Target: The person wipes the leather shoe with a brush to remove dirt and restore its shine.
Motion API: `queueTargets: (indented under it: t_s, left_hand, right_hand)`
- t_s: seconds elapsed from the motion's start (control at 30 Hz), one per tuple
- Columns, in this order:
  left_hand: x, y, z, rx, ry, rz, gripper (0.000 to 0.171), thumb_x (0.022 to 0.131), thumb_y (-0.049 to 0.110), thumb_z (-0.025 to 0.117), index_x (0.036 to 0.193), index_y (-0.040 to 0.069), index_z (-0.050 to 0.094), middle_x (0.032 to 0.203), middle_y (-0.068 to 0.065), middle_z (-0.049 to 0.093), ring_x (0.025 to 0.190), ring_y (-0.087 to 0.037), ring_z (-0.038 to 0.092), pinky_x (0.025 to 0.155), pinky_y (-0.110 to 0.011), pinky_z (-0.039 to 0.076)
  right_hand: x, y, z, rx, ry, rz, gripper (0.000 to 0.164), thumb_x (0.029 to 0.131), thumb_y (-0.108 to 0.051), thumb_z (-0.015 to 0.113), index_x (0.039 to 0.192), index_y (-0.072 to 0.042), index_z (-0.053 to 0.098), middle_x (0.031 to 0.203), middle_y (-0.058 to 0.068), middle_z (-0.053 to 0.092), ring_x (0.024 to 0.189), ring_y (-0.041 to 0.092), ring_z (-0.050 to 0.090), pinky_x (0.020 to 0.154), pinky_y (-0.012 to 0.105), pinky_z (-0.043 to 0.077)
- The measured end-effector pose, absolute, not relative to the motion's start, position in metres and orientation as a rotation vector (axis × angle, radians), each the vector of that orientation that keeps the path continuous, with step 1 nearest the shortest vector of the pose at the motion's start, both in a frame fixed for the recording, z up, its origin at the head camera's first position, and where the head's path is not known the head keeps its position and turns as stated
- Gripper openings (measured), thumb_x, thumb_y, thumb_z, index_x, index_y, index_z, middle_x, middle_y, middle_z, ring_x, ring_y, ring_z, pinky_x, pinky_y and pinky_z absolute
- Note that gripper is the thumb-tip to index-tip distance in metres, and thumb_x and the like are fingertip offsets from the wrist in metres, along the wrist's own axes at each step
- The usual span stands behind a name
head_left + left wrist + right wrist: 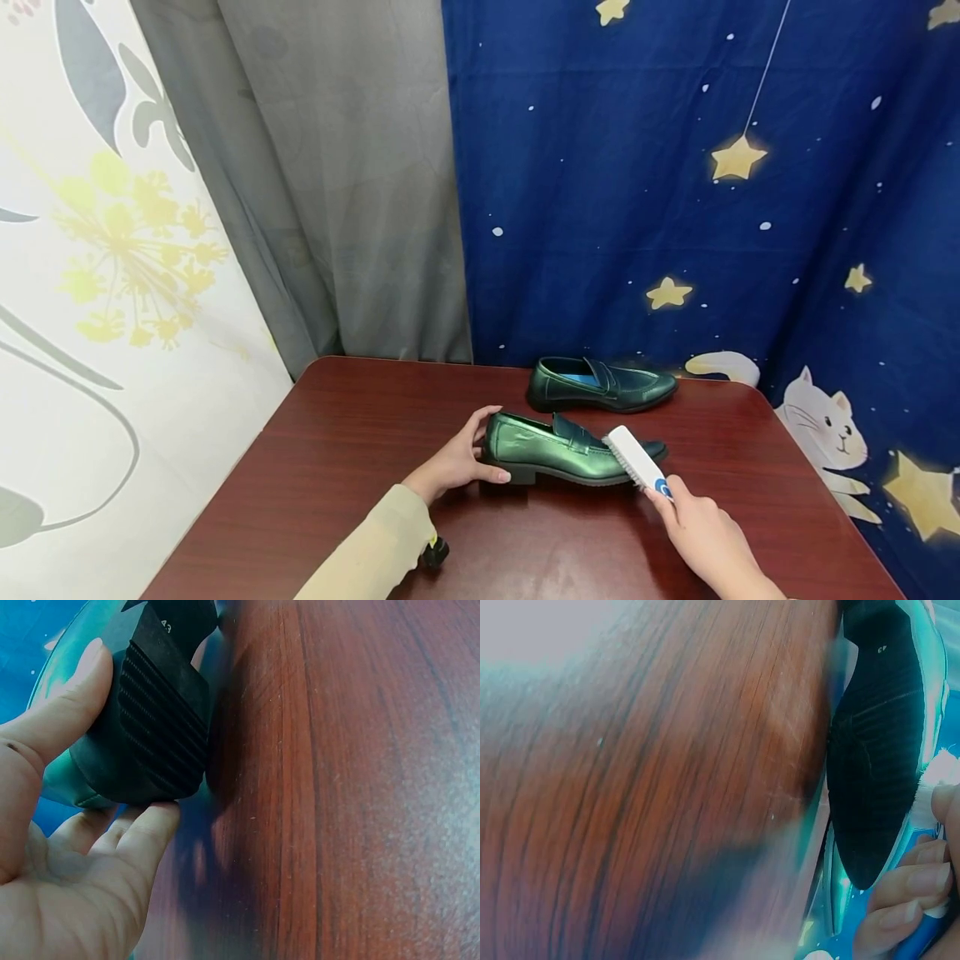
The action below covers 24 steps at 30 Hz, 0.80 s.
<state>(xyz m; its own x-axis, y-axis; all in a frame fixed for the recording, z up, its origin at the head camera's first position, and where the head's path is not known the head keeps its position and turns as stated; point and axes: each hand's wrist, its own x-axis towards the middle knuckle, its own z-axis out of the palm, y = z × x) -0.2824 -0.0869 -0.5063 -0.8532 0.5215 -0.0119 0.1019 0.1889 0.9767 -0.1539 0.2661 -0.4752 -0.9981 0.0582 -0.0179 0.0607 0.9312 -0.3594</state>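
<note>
A dark green loafer (543, 446) points its toe to the right, its heel in my left hand (457, 460). The thumb lies along one side of the heel and the fingers curl round the back, as the left wrist view shows beside the ridged black heel block (161, 724). My right hand (708, 533) grips a white brush (633, 457) by its handle, which has a blue mark. Its pale bristles (934, 778) meet the shoe's upper near the toe. The black sole (877, 742) shows in the right wrist view. Whether the sole touches the table cannot be told.
A second green loafer (637, 388) with a blue insole stands behind, near the far edge of the reddish-brown table (360, 417). Grey (360, 167) and blue star-patterned curtains (585, 183) hang just past that edge. A small black object (435, 552) sits by the left sleeve.
</note>
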Motion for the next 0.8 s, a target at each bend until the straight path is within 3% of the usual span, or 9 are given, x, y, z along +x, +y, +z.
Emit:
queueTargets:
  t_s: [0.2, 0.43, 0.63, 0.8]
  left_hand:
    - [-0.283, -0.086, -0.506, 0.593, 2.138, 1.706, 0.101, 0.063, 0.017, 0.085, 0.139, 0.041, 0.022, 0.131, 0.002, 0.044, 0.103, -0.024, 0.053, 0.082, -0.036, 0.045]
    - [-0.283, -0.086, -0.505, 0.59, 2.111, 1.721, 0.1, 0.063, 0.015, 0.084, 0.136, 0.046, 0.024, 0.13, 0.002, 0.045, 0.103, -0.024, 0.054, 0.081, -0.036, 0.045]
    - [-0.283, -0.087, -0.506, 0.597, 2.121, 1.712, 0.103, 0.063, 0.016, 0.085, 0.141, 0.038, 0.021, 0.13, 0.001, 0.045, 0.103, -0.024, 0.053, 0.082, -0.036, 0.045]
    - [-0.284, -0.086, -0.507, 0.593, 2.127, 1.714, 0.102, 0.062, 0.016, 0.085, 0.139, 0.041, 0.022, 0.13, 0.001, 0.045, 0.103, -0.024, 0.053, 0.082, -0.036, 0.045]
  right_hand:
    - [-0.155, 0.273, -0.476, 0.113, 3.082, -0.568, 0.067, 0.085, -0.071, 0.029, 0.102, -0.008, 0.045, 0.063, 0.004, 0.046, 0.052, 0.021, 0.045, 0.045, 0.038, 0.035]
    - [-0.158, 0.278, -0.476, 0.122, 3.103, -0.568, 0.05, 0.09, -0.057, 0.041, 0.101, -0.009, 0.045, 0.064, 0.006, 0.048, 0.052, 0.022, 0.047, 0.045, 0.039, 0.035]
    - [-0.158, 0.283, -0.475, 0.133, 3.076, -0.561, 0.067, 0.086, -0.069, 0.03, 0.105, -0.007, 0.045, 0.067, 0.006, 0.049, 0.053, 0.022, 0.047, 0.046, 0.04, 0.036]
    - [-0.161, 0.288, -0.473, 0.143, 3.067, -0.553, 0.071, 0.084, -0.072, 0.027, 0.104, -0.006, 0.045, 0.068, 0.007, 0.051, 0.054, 0.022, 0.048, 0.047, 0.041, 0.038]
